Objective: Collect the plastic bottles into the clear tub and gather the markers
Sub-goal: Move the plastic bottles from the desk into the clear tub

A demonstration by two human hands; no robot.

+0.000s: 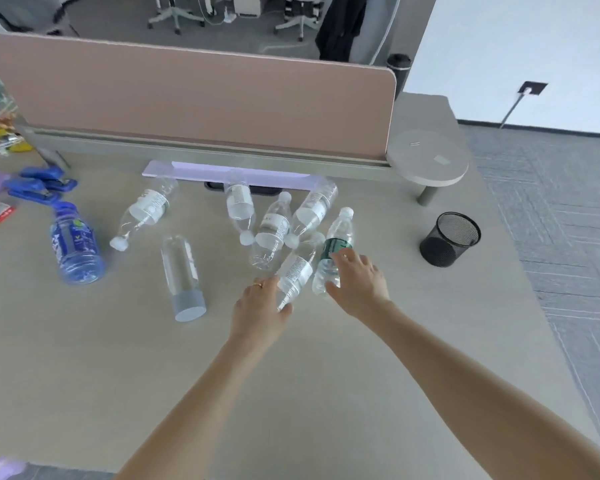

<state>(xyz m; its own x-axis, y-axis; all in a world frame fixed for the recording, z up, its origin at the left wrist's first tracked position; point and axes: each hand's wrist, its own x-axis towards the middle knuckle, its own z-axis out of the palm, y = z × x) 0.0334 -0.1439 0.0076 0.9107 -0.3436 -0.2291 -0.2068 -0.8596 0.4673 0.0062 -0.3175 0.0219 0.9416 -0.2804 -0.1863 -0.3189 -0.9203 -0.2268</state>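
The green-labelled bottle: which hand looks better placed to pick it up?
Probably the right hand: its fingers already curl round the green-labelled bottle. The left hand is busy holding the white-labelled bottle beside it.

near desk point(291, 393): open | centre: bottles point(274, 230) crowded, touching | right: mesh cup point(450, 239) stands apart

**Where everything sits around the two hands**

Left hand point(260, 306) grips a clear white-labelled plastic bottle point(297, 271); right hand point(357, 278) grips the green-labelled clear bottle point(333, 251) just beside it. Three more clear bottles point(274, 230) lie right behind. Grey-capped clear cylinder point(182, 271) lies left, blue bottle point(75, 245) farther left, black mesh cup point(449, 239) right.
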